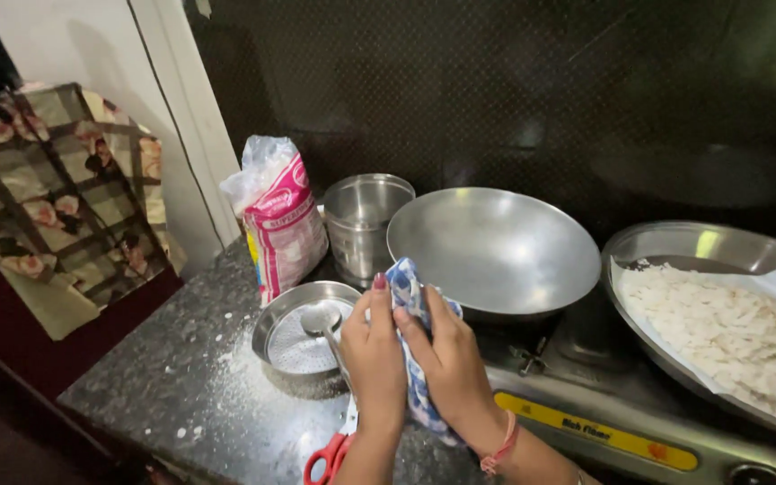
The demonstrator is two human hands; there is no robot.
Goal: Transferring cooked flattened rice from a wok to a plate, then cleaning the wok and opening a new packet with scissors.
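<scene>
I'm seeing both hands pressing on a blue-and-white checked cloth [410,341] held between them, just in front of the stove. My left hand [374,355] is lying flat against the cloth's left side, fingers together. My right hand [451,364] is wrapping the right side, fingers closed on the fabric. The cloth is hanging down past the wrists, over the counter edge [181,359]. An empty wide steel pan [496,247] is sitting on the burner behind. A sieve [303,337] with a spoon [321,319] in it is sitting left of the hands. Red-handled scissors [330,454] are lying below. A tray of white flakes [720,332] is sitting at right.
</scene>
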